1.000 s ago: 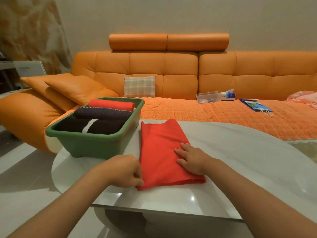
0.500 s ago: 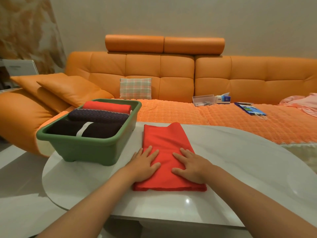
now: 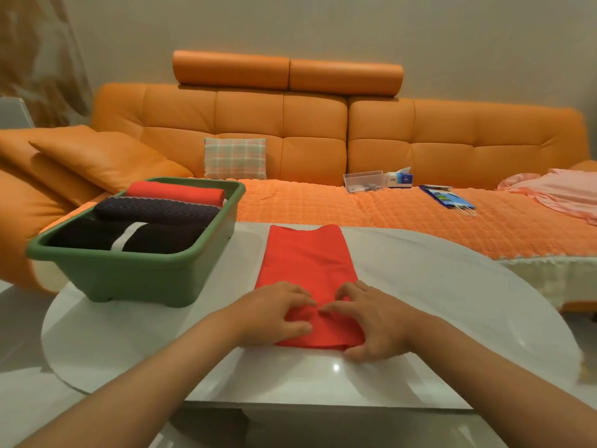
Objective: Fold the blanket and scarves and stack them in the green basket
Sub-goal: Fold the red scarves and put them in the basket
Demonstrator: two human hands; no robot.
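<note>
Now the left hand (image 3: 274, 313) and right hand (image 3: 371, 321) each pinch the near end of the red scarf (image 3: 307, 253), which lies on the white table (image 3: 452, 302) beside the green basket (image 3: 145, 279); the tissue box (image 3: 402, 178) lettering is too small to read.

A matt red cloth scarf (image 3: 307, 263) lies on a smooth, glossy white table (image 3: 436, 318) that carries a bright highlight. Beside it is a green basket (image 3: 145, 279) of smooth, dull-sheened plastic, and among the folded textiles inside is a dark knit (image 3: 155, 210) with a raised zigzag weave. Behind, the orange sofa (image 3: 313, 124) wears smooth, softly shining, leather-like upholstery; a rough, open-textured orange cover (image 3: 403, 215) drapes the seat, where a woven plaid cushion (image 3: 235, 158) and a clear plastic box (image 3: 363, 181) rest.
</note>
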